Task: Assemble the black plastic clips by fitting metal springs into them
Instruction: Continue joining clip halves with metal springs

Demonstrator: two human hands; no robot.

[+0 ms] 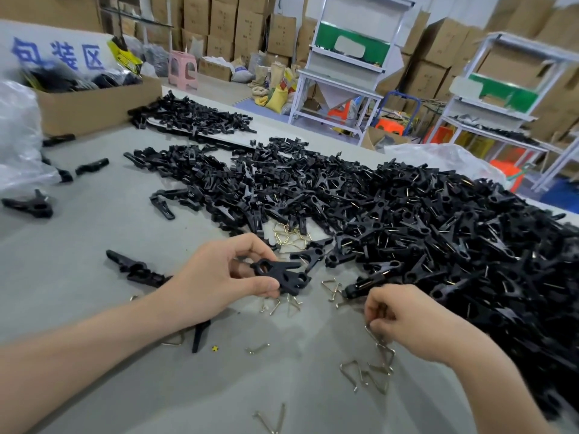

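Two hands are seen in head view, kept well apart.
- Left hand [219,277]: pinched by thumb and fingers on black plastic clip [282,275]. Clip raised just above grey table [94,245], judged so that spring can be brought to it.
- Right hand [404,321]: fingers curled on metal spring [377,338], just above loose springs [372,371] scattered within easy reach.
- Spring not yet fitted.
- Clip pile [407,220] banked right and beyond, judged feed stock.
- Cardboard box [94,101] set far left, holding dark parts, kind not told.
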